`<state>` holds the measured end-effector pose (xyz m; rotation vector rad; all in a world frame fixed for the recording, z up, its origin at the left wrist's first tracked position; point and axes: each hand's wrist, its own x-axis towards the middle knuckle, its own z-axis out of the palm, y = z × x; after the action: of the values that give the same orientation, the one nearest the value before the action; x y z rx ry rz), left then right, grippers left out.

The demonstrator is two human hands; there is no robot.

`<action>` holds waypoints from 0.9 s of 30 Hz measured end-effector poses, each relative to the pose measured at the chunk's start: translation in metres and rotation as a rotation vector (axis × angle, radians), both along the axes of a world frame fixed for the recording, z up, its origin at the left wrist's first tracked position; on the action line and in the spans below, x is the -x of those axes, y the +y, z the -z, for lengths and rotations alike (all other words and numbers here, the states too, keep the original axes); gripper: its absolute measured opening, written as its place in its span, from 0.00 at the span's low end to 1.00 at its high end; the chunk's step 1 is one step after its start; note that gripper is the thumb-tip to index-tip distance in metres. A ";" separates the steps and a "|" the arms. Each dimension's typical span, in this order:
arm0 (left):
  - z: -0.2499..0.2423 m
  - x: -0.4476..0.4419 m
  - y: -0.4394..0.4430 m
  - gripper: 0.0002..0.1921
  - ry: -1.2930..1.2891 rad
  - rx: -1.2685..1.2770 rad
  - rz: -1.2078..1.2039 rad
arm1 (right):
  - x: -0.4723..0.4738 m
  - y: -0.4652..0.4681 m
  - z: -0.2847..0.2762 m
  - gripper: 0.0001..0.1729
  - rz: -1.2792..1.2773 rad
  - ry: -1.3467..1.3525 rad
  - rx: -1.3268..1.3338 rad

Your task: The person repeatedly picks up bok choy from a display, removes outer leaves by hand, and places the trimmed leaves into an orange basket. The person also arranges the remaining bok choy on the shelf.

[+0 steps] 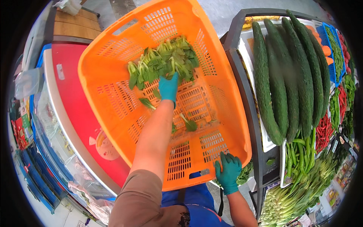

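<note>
A large orange plastic crate with slotted walls is tilted in front of me. A heap of small bok choy lies towards its far end. My left hand, in a teal glove, reaches inside to the near edge of the heap. Leaves partly hide its fingertips, so I cannot tell whether they hold a stalk. At the crate's near right corner, my right hand, gloved too, has its fingers over the rim. Loose bok choy pieces lie nearer to me on the slotted plastic.
Large dark green cucumbers lie on a grey-framed stand at right, by green peppers, red chillies and leafy greens. Left of the crate is a red-topped counter with a pale, curved edge. Blue crates stand farther left.
</note>
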<state>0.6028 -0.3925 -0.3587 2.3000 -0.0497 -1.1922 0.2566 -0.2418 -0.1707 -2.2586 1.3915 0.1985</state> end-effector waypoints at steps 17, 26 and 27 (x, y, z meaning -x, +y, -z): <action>0.114 0.008 0.029 0.20 0.005 0.066 0.112 | -0.005 -0.004 0.001 0.22 0.019 0.081 -0.037; -0.005 0.045 0.126 0.10 -0.067 0.300 0.742 | -0.123 -0.114 0.020 0.46 0.395 -0.312 -0.248; -0.015 0.050 0.131 0.11 -0.092 0.404 0.886 | -0.127 -0.116 0.039 0.47 0.396 -0.355 -0.381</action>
<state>0.5525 -0.2620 -0.3439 1.9759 -1.3241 -1.2892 0.3833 -0.3578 -0.2094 -1.5838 1.4291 -0.0644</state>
